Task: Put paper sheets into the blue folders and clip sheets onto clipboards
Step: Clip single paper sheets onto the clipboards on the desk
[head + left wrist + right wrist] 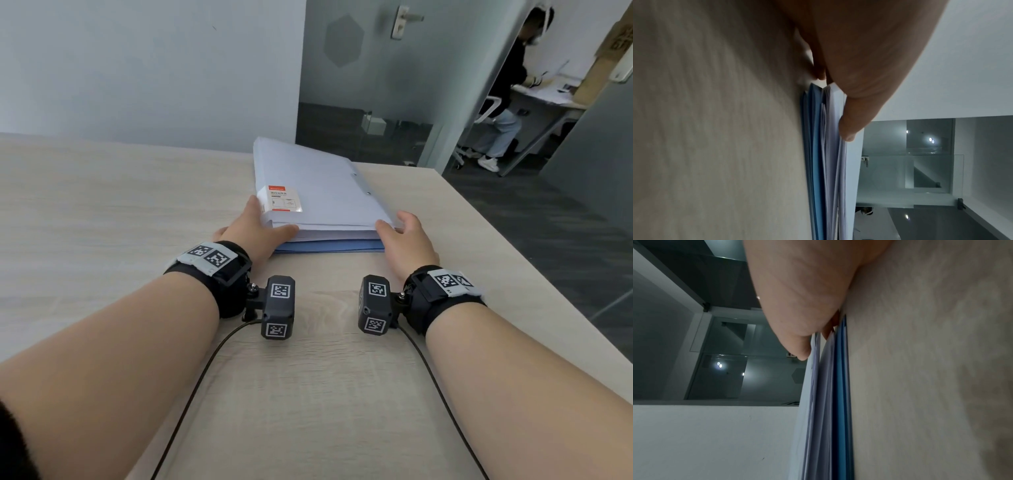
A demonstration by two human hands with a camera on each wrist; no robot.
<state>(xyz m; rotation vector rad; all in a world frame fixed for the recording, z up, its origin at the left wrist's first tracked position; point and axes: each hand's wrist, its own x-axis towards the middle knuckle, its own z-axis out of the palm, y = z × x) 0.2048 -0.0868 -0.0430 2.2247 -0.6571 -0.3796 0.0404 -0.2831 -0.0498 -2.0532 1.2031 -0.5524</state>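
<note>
A pale stack of sheets and covers (318, 178), its top one marked with a red-and-white label (282, 198), lies on blue folders (329, 246) on the wooden table (102, 205). My left hand (263, 222) holds the stack's near left corner, its thumb (851, 123) on top and the fingers down the side. At the near right corner my right hand (397, 224) pinches the pale stack, its thumb (797, 347) on top. The right wrist view shows fingertips (828, 332) tucked between the pale stack and the blue folders (840, 386). No clipboard can be made out.
The table's right edge (513, 260) runs close to my right hand, with dark floor beyond. Two black cables (205, 370) trail back across the table from the wrist cameras. Past a glass door (376, 85), a person (507, 102) sits at another desk.
</note>
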